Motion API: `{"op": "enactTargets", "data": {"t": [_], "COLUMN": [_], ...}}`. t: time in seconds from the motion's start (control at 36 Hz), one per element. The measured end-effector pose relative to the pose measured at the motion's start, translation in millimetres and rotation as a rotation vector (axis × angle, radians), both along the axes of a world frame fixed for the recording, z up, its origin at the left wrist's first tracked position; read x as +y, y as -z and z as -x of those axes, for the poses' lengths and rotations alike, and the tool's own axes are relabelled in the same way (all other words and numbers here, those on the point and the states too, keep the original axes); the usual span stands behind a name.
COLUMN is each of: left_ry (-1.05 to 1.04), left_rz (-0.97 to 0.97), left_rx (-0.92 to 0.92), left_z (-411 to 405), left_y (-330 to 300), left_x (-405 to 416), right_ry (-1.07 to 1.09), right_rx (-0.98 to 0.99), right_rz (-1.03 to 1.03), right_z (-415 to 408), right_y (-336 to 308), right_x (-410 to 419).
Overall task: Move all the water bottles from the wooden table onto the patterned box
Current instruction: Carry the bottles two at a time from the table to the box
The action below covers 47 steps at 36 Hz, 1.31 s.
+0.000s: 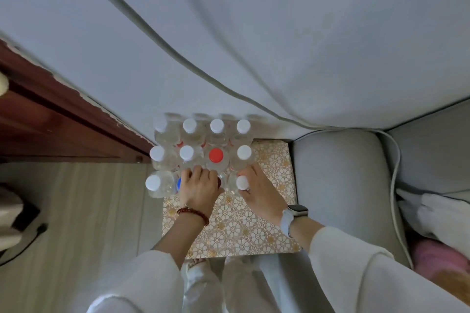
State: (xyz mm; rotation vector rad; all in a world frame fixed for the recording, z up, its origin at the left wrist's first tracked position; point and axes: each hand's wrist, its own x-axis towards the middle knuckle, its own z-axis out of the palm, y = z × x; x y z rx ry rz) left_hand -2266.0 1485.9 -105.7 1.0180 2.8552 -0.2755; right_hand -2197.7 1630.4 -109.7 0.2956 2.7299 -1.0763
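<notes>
Evidently full and weighty, the slick bottles want body grips: left hand [199, 187] grasps a blue-capped bottle [178, 183], right hand [256, 192] a white-capped one [242, 182].

a: what fills the top of the view?
b: a big pale grey-blue fabric [279, 33], draped in soft folds, with a piped seam running across it.
a: and to the left?
b: dark red-brown wooden furniture [50, 119], its edge worn, above a light wood-grain floor [84, 211].
a: the right side?
b: a grey cushion [338, 185], something pink [437, 259] in the corner. the light is soft and even.
</notes>
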Motion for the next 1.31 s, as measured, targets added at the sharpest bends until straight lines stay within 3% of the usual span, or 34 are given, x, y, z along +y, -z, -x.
{"op": "enactTargets", "data": {"t": [0.42,0.53,0.61,0.78,0.89,1.03,1.17,1.31], "left_ry": [-0.025,-0.119,-0.270,-0.512,-0.642,-0.798,-1.050,-1.422], "left_rz": [-0.085,-0.294,-0.457,-0.662,-0.706,-0.709,-0.662,-0.600], "left_rx": [-0.023,-0.115,-0.202,-0.117,0.011,0.253,0.416,0.567], "left_z": [-1.4,-9.8,-11.3,-7.7,-29.6,-119.1,-277.5,-469.9], "left_y": [-3.6,-15.7,-33.1,-85.3,-130.3,-197.1,-245.9,-264.5], "left_x": [-1.8,-8.6,-24.7,-91.0,-172.5,-323.5,-498.2,-641.7], "right_ry": [-0.038,-0.012,-0.005,-0.132,-0.257,-0.423,-0.716,-1.098], "right_rx": [-0.032,-0.055,0.089,0.235,0.226,0.288,0.301,0.262], "right_rz": [-0.028,-0.163,-0.218,-0.137,-0.006,0.147,0.266,0.249], "right_z": [-1.6,-1.8,1.8,24.3,32.4,-5.5,-98.4,-225.5], "right_y": [-7.1,-23.8,-44.7,-98.5,-140.1,-197.2,-248.0,-268.4], "right_x": [1.0,2.4,-4.3,-55.6,-134.1,-286.9,-472.1,-648.3]}}
